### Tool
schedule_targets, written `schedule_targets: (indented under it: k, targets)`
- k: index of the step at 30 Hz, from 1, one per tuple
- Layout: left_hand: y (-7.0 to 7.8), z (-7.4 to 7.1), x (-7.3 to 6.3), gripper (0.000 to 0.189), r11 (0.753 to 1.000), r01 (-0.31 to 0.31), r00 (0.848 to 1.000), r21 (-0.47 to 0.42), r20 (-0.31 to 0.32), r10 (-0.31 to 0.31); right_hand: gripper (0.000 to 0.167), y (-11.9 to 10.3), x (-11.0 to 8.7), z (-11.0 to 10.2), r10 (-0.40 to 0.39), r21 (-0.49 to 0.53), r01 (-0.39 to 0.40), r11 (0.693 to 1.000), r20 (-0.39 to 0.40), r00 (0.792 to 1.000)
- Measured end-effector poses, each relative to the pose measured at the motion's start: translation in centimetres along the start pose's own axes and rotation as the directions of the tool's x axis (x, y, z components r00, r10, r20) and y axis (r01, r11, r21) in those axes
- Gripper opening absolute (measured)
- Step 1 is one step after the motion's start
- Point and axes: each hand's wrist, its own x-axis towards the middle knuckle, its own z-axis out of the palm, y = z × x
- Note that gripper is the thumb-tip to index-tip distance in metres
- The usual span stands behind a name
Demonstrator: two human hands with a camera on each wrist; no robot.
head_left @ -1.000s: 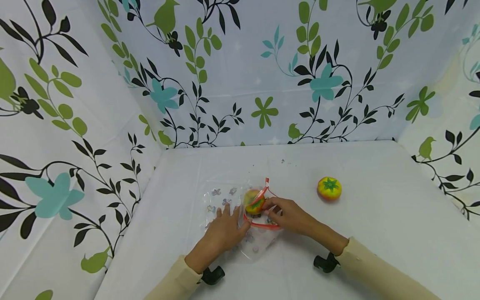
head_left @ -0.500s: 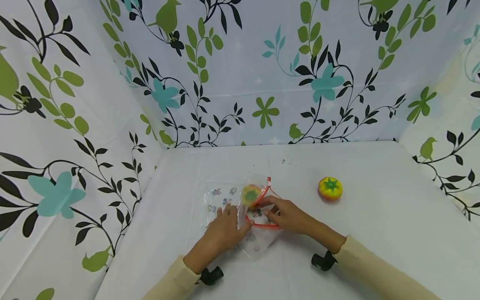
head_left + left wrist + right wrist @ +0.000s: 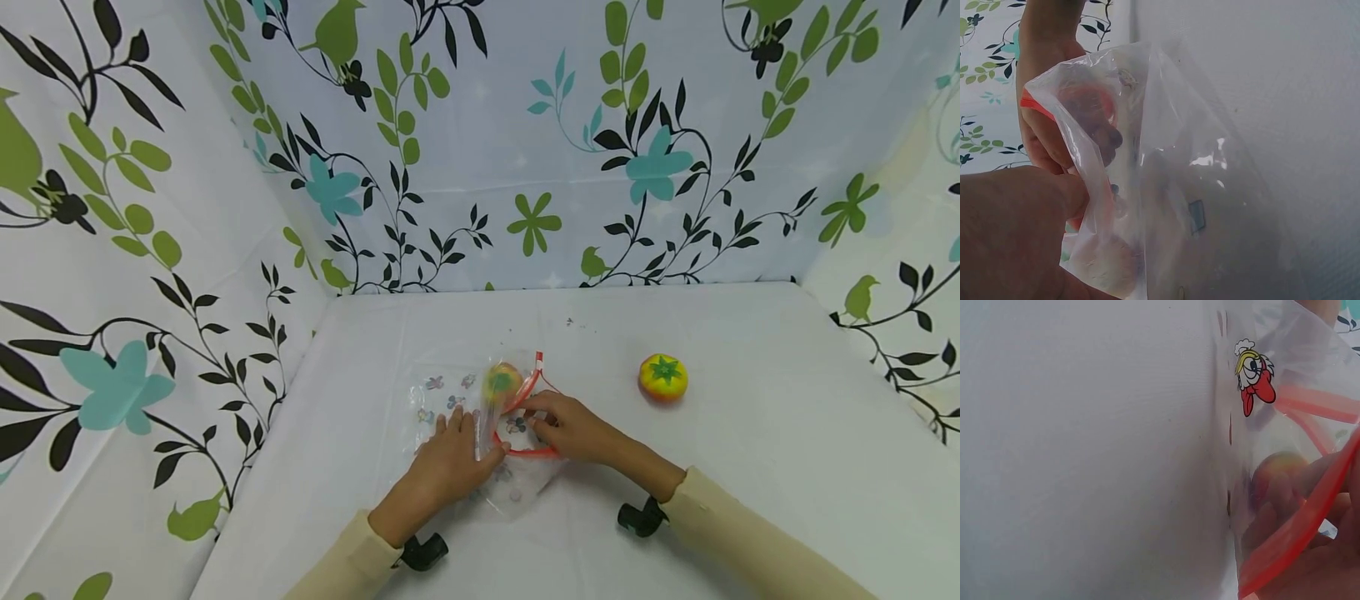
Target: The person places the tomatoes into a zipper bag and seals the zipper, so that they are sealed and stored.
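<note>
A clear zip bag [image 3: 442, 387] with cartoon prints and a red strip [image 3: 534, 453] along its mouth lies on the white table. Inside its far part sits a yellow-and-red toy tomato [image 3: 502, 379] with a green leafy top, blurred by the plastic. My left hand [image 3: 453, 462] rests on the bag with fingers extended, its thumb at the red strip. Through the mouth reach the fingers of my right hand [image 3: 573, 427], loosely bent, thumb apart from the index finger. In the right wrist view they show through plastic close to the toy tomato [image 3: 1282, 469].
Another toy tomato [image 3: 663, 377] stands on the table [image 3: 750, 467] to the right of the bag. A patterned cloth [image 3: 465, 150] hangs behind and at both sides. Black wrist cameras [image 3: 425, 552] stick out under the sleeves.
The toy tomato by my right fingers has slid away from them, farther into the bag. My right fingers have come off it and stay in the mouth. The left hand has hardly moved.
</note>
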Motion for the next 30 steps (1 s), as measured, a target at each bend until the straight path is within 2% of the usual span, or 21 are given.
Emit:
schedule_targets:
  k: [6, 11, 15, 19, 22, 26, 30]
  targets:
    - [0.0, 0.0, 0.1, 0.09, 1.0, -0.004, 1.0, 0.027, -0.017, 0.004, 0.037, 0.1, 0.4, 0.0, -0.021, -0.016, 0.022, 1.0, 0.045, 0.999]
    - [0.2, -0.2, 0.1, 0.092, 1.0, 0.0, 1.0, 0.019, -0.005, 0.0, 0.033, -0.1, 0.3, -0.3, -0.003, -0.03, 0.005, 1.0, 0.069, 0.998]
    - [0.3, -0.3, 0.2, 0.093, 1.0, 0.004, 1.0, 0.016, 0.013, -0.004, 0.034, -0.3, -0.1, -1.1, 0.015, 0.005, -0.015, 1.0, 0.076, 0.997]
    - [0.2, -0.3, 0.3, 0.093, 1.0, 0.007, 1.0, 0.023, 0.018, -0.008, 0.033, -0.2, -0.4, -2.2, -0.001, 0.01, 0.0, 1.0, 0.07, 0.998]
    - [0.1, -0.3, 0.3, 0.093, 1.0, 0.008, 1.0, 0.024, 0.017, -0.008, 0.03, 0.1, -0.8, -3.3, 0.014, -0.012, -0.013, 1.0, 0.036, 0.999]
    - [0.0, -0.2, 0.4, 0.093, 1.0, 0.011, 1.0, 0.01, 0.026, -0.011, 0.029, 0.7, -1.5, -5.2, 0.044, -0.059, -0.047, 0.997, -0.056, 0.997]
    - [0.1, -0.3, 0.4, 0.092, 1.0, 0.003, 1.0, 0.002, 0.03, -0.003, 0.041, 1.6, -2.4, -7.8, 0.062, -0.105, -0.079, 0.991, -0.16, 0.985]
